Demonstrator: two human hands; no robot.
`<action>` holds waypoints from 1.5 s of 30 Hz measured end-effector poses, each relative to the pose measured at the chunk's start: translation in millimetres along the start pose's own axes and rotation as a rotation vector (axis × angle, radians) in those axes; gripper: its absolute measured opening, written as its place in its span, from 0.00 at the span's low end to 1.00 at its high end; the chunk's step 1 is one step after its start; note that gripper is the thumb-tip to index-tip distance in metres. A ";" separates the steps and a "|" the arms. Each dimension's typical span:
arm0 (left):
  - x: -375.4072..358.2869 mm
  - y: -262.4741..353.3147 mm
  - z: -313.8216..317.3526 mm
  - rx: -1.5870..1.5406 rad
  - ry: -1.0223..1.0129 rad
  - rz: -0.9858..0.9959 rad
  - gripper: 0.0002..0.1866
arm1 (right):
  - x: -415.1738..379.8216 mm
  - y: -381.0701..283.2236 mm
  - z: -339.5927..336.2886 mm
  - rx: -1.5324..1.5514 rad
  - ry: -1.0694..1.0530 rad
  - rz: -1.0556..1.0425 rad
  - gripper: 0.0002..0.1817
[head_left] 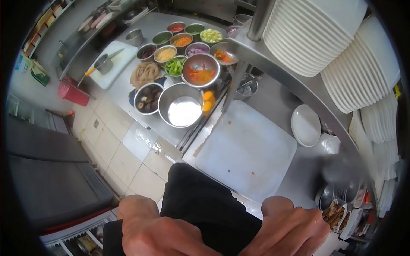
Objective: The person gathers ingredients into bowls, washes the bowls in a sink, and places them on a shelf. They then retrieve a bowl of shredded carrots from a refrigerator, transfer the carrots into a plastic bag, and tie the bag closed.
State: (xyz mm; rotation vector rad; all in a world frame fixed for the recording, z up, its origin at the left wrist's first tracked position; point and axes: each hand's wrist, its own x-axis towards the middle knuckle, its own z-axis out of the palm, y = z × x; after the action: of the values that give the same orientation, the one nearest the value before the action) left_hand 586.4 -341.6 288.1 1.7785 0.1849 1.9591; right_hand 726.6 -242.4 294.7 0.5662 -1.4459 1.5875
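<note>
My left hand (160, 230) is low in the view in front of dark clothing (196, 198), its fingers curled under and mostly cut off by the bottom edge. Opposite it, my right hand (290, 226) is also closed, knuckles up; whatever either hand grips is hidden. Just beyond my right hand lies a white cutting board (247, 149) with a few small food bits on it. Farther off stand a large steel bowl (180, 106), a bowl of dark round items (148, 98) and a steel bowl of orange-red pieces (200, 70).
Several small bowls of chopped ingredients (181, 39) stand at the back. Another white board (121, 55) carries a knife and a steel cup (103, 64). Tall stacks of white plates (307, 34) sit on a steel shelf at right. A red bin (72, 91) stands on the tiled floor.
</note>
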 end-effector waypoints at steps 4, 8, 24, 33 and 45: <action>-3.9 -14.3 11.9 0.142 0.165 0.141 0.06 | -2.4 39.1 8.3 -0.069 0.207 -0.565 0.04; -1.1 9.3 1.9 0.009 0.250 -0.293 0.06 | -11.4 14.0 8.2 -0.023 0.173 -0.028 0.04; -18.1 54.9 -113.8 -0.216 0.142 -0.449 0.03 | 34.4 115.8 64.1 0.038 0.270 0.100 0.08; -118.7 113.9 -191.5 -0.186 -0.160 0.113 0.08 | 11.7 184.0 53.5 -0.644 0.586 0.435 0.12; -42.4 145.4 -292.7 -0.513 -0.210 -0.076 0.03 | -195.1 221.2 -70.9 -1.226 1.416 1.024 0.11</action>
State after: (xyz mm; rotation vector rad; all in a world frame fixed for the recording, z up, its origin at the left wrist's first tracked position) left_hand 267.8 -423.2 267.7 1.5853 -0.2915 1.5692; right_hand 655.5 -217.4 0.9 -1.8489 -1.1173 0.8482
